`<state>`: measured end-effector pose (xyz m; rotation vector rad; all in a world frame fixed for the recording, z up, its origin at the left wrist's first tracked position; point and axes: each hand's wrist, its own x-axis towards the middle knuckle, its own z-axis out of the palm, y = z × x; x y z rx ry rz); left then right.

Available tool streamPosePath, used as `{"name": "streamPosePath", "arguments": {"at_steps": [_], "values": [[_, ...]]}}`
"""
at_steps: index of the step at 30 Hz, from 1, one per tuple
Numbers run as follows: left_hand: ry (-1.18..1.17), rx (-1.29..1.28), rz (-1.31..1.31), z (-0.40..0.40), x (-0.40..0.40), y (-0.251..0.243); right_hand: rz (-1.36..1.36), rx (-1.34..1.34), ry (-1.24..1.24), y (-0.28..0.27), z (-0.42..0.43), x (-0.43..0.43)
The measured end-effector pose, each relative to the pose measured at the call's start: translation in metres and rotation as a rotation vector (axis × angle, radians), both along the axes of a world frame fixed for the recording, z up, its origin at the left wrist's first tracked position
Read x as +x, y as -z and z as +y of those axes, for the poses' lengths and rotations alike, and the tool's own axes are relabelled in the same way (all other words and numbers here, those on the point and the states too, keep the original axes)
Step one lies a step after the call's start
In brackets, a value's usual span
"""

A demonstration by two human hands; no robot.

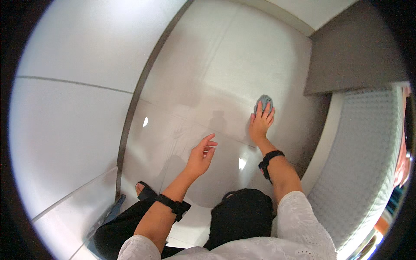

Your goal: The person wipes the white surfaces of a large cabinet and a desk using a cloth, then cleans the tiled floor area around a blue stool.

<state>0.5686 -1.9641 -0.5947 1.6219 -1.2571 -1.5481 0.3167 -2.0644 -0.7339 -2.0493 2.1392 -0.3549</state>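
My right hand presses a bunched grey-blue cloth against the shiny tiled floor, its fingers spread over the cloth. To its left and closer to my body, my left hand hangs above the tiles with loosely bent fingers and nothing in them. Black straps with small devices circle both forearms. Faint streaks run along the floor left of the cloth, and light glints off the tiles.
White panels with a dark strip at their base line the left. On the right stand a brown-grey panel and a pale textured padded side. My black sandal and a blue object are at lower left.
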Motion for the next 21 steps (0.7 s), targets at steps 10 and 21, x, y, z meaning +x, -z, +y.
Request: {"name": "streamPosePath", "arguments": {"at_steps": [10, 21], "values": [[-0.283, -0.014, 0.05, 0.022, 0.057, 0.045, -0.142, 0.083, -1.251, -0.021, 0.001, 0.149], [-0.506, 0.045, 0.045, 0.03, 0.098, 0.04, -0.185, -0.149, -0.506, 0.004, -0.096, 0.241]]}}
